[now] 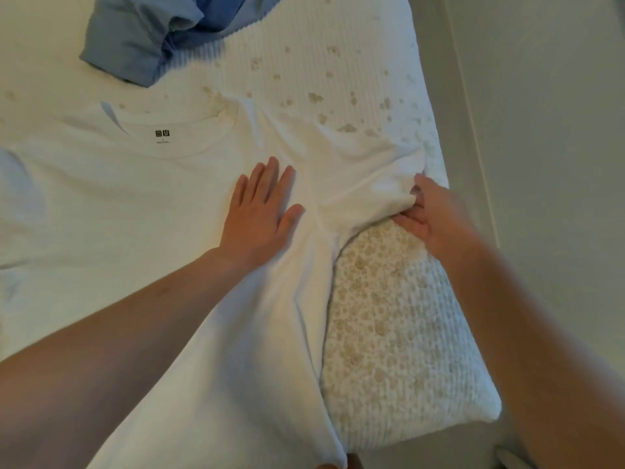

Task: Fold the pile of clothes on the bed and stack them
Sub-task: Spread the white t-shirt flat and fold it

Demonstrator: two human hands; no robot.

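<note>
Fingers (270,177) of the left hand (260,211) lie straight and slightly spread, palm down, pressing flat on the white T-shirt (128,198) just inside the seam where the sleeve (358,167) meets the body. Over on the other side, the right hand (429,214) has its thumb and fingertips closed round a bunched fold at the sleeve's cuff edge, pinching the cloth right at the bed's side; how far the fingers reach under the fold is hidden. Between the two hands the sleeve runs wrinkled and drawn out, creases fanning from the armpit toward the pinched cuff. Spread out to the left of the flat hand is the rest of the shirt, front down, neckline away from the person with a small dark label (162,133) showing inside the collar, and its hem end trailing down toward the bottom of the view beneath the left forearm. Beyond the left fingertips, up past the collar, a crumpled blue garment (135,38) sits well apart from the shirt. Under everything is the bed (399,319), its white textured cover speckled with a faint tan pattern, bare just below the right hand. Right of that hand, pale floor (548,130) runs alongside the bed edge.
</note>
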